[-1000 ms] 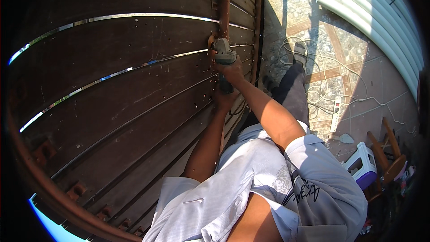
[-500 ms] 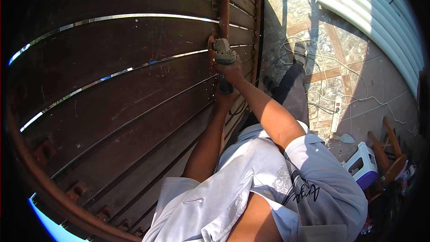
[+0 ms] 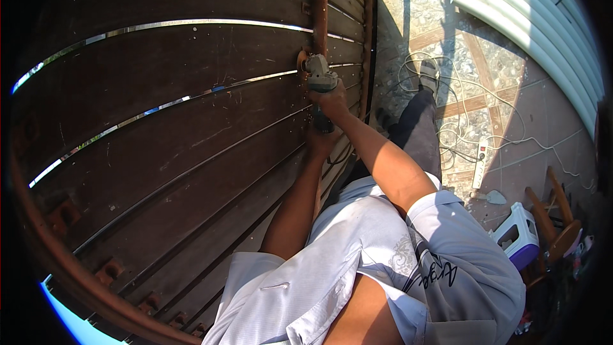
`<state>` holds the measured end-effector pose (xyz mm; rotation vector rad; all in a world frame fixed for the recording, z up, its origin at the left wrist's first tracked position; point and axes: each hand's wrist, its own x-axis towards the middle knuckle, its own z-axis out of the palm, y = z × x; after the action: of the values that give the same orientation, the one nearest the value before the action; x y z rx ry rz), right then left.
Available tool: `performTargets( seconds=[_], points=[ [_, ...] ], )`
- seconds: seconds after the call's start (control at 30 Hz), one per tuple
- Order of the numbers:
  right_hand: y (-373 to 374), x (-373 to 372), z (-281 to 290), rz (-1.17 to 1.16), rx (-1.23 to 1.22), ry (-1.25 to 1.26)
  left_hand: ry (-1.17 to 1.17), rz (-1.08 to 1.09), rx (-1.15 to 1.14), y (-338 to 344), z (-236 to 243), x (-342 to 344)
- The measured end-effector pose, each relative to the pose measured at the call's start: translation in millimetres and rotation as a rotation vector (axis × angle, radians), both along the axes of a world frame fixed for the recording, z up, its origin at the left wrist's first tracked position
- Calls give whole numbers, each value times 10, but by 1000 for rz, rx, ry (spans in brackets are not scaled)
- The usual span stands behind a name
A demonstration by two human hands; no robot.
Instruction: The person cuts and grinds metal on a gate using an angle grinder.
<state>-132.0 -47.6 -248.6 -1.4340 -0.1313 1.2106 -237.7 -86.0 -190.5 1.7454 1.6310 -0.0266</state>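
A grey angle grinder (image 3: 318, 73) presses its head against a rusty upright bar (image 3: 319, 0) of a dark brown slatted metal gate (image 3: 179, 128). My right hand (image 3: 332, 99) grips the grinder's body just below the head. My left hand (image 3: 322, 140) holds the lower end of the tool's handle, partly hidden behind my right forearm. Both arms reach up from my light grey shirt.
A patterned tiled floor (image 3: 447, 45) lies right of the gate, with white cables and a power strip (image 3: 480, 163) across it. A white and purple plastic stool (image 3: 520, 236) and wooden pieces (image 3: 555, 217) stand at the lower right. Corrugated sheeting (image 3: 536, 19) runs along the upper right.
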Motion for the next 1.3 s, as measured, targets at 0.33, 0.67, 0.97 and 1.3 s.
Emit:
performTargets(
  seconds=[0.33,0.67,0.97,1.3],
  points=[
    [-10,15,52,15,-13,29,-20,39,7,-40,-8,-18],
    [18,-54,-28,3,-18,44,22,7,15,-12,-13,-45],
    [17,-114,-123,-15,-14,19,35,-35,76,-13,-80,-96],
    [1,-87,-89,5,-20,-13,-20,6,17,-5,-11,-55]
  ],
)
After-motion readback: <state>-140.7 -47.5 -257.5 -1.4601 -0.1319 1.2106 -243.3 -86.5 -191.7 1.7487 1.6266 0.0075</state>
